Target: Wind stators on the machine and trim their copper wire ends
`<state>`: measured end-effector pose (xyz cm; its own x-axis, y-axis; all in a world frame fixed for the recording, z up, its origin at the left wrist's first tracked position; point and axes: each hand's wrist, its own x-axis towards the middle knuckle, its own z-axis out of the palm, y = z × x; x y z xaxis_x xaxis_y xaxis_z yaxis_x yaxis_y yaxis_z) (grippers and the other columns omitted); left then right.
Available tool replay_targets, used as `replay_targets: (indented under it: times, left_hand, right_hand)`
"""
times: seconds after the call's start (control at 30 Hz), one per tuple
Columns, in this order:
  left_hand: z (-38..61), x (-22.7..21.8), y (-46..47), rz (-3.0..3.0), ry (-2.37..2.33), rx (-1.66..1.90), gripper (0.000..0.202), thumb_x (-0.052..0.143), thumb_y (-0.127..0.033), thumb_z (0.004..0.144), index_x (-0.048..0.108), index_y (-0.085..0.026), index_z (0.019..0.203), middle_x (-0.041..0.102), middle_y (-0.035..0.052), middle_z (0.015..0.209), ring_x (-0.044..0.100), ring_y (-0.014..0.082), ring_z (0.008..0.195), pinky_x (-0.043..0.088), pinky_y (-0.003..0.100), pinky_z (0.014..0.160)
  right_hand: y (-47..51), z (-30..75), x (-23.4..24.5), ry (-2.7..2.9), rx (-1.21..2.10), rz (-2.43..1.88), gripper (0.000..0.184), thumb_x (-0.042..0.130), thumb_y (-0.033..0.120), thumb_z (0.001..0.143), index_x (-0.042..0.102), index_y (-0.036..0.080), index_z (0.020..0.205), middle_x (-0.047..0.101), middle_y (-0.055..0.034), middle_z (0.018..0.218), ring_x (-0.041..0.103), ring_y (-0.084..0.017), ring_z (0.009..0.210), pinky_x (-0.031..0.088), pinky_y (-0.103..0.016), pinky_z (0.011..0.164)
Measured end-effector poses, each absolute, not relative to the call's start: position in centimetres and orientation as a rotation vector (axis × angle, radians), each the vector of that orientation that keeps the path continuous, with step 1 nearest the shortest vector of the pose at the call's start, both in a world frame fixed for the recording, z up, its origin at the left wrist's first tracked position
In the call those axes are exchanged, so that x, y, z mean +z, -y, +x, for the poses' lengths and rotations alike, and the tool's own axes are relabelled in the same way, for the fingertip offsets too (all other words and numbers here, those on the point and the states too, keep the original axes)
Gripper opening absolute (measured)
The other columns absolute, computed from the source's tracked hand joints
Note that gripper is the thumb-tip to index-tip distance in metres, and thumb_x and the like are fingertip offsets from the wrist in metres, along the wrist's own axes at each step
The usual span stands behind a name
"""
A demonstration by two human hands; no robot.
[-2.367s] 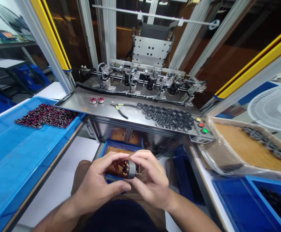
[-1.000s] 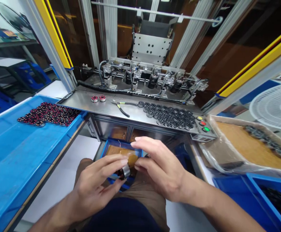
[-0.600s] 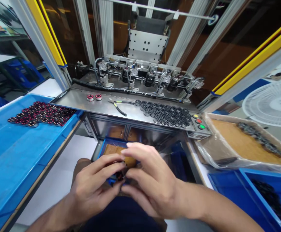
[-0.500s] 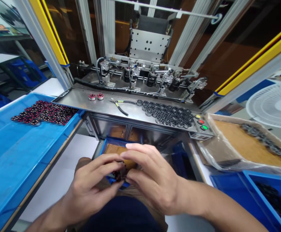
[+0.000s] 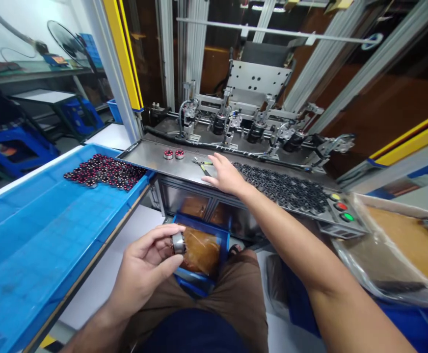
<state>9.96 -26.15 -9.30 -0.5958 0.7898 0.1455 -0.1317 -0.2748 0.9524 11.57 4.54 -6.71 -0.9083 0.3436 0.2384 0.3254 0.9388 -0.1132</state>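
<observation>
Motor (image 5: pixel 178 243) pinched in left hand (image 5: pixel 146 260), nearer than pliers (image 5: pixel 203 168), right hand (image 5: pixel 227 175) spread over pliers, contact unclear, black rings (image 5: pixel 285 188) right of pliers.

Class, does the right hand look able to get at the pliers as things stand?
Probably yes: the right hand is open and seemingly empty beside the pliers, with nothing visible between them, though contact can't be judged.
</observation>
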Motion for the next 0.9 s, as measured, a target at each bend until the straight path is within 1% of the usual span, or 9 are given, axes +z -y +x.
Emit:
replay_targets:
  times: [0.13,0.23,0.33,0.47,0.57,0.67,0.8,0.87,0.9]
  left_hand:
    - [9.4,-9.8,26.6,0.795,-1.344,1.955,0.029,0.068,-0.019,0.084,0.068,-0.027,0.113,0.066,0.0049,0.122,0.067,0.0175,0.101,0.058,0.023,0.079]
    - [9.2,-10.0,26.7,0.771,-1.425,2.000,0.021,0.065,-0.022,0.087,0.070,-0.024,0.107,0.069,0.0062,0.117,0.067,0.0175,0.094,0.058,0.023,0.072]
    - [9.3,-9.8,26.5,0.719,-1.437,2.027,0.018,0.065,-0.023,0.087,0.070,-0.022,0.104,0.071,0.0070,0.112,0.068,0.0181,0.091,0.058,0.024,0.068]
    - [9.5,-9.4,26.2,0.706,-1.444,2.057,0.015,0.066,-0.022,0.086,0.071,-0.020,0.100,0.072,0.0079,0.109,0.068,0.0185,0.093,0.057,0.023,0.070]
    - [9.6,-9.2,26.1,0.728,-1.497,2.078,0.014,0.068,-0.022,0.084,0.072,-0.019,0.097,0.074,0.0080,0.107,0.068,0.0189,0.098,0.057,0.024,0.078]
    - [9.9,-9.1,26.1,0.726,-1.552,2.082,0.014,0.070,-0.022,0.083,0.073,-0.020,0.096,0.074,0.0066,0.106,0.067,0.0182,0.101,0.055,0.025,0.085]
    - [10.0,-8.9,25.7,0.675,-1.550,2.046,0.024,0.069,-0.025,0.084,0.071,-0.018,0.107,0.073,0.0085,0.110,0.069,0.0151,0.086,0.057,0.025,0.079]
    - [10.1,-8.7,25.4,0.667,-1.493,2.017,0.029,0.068,-0.026,0.085,0.069,-0.018,0.113,0.072,0.0094,0.114,0.069,0.0156,0.088,0.058,0.026,0.081]
    - [10.1,-8.6,25.2,0.671,-1.455,2.003,0.031,0.068,-0.025,0.085,0.069,-0.019,0.115,0.071,0.0094,0.116,0.070,0.0166,0.091,0.058,0.027,0.083]
  right_hand:
    - [-6.0,10.2,-8.7,2.918,0.097,-0.552,0.072,0.058,0.051,0.088,0.042,0.007,0.142,0.042,-0.0273,0.146,0.039,-0.040,0.137,0.032,-0.054,0.111]
    - [-6.5,10.6,-8.8,2.940,0.099,-0.527,0.066,0.056,0.051,0.088,0.047,0.010,0.139,0.047,-0.0243,0.141,0.044,-0.039,0.132,0.034,-0.052,0.109]
    - [-6.7,10.8,-8.7,2.934,0.132,-0.506,0.070,0.057,0.053,0.087,0.044,0.010,0.141,0.049,-0.0246,0.136,0.048,-0.038,0.126,0.037,-0.049,0.106]
    - [-6.8,10.5,-8.6,2.901,0.228,-0.500,0.056,0.058,0.039,0.087,0.051,0.008,0.134,0.057,-0.0232,0.125,0.052,-0.037,0.118,0.037,-0.051,0.105]
    - [-6.6,10.9,-7.9,2.829,0.374,-0.500,0.044,0.055,0.030,0.087,0.058,0.006,0.123,0.060,-0.0231,0.117,0.053,-0.035,0.115,0.037,-0.050,0.104]
    - [-5.4,13.2,-7.1,2.701,0.594,-0.481,0.045,0.039,0.034,0.095,0.051,0.007,0.129,0.060,-0.0205,0.115,0.059,-0.030,0.107,0.045,-0.046,0.097]
    - [-0.7,19.6,-8.4,2.495,0.994,-0.408,0.055,0.007,0.041,0.100,0.031,0.013,0.141,0.060,-0.0138,0.108,0.065,-0.020,0.083,0.056,-0.036,0.072]
    - [2.7,23.2,-10.1,2.090,1.588,-0.298,0.057,0.020,0.054,0.097,0.039,0.016,0.135,0.057,-0.0135,0.109,0.063,-0.020,0.077,0.055,-0.036,0.064]
    - [4.5,24.9,-11.1,1.941,1.770,-0.255,0.058,0.030,0.058,0.094,0.040,0.019,0.136,0.057,-0.0122,0.109,0.062,-0.020,0.078,0.055,-0.035,0.063]
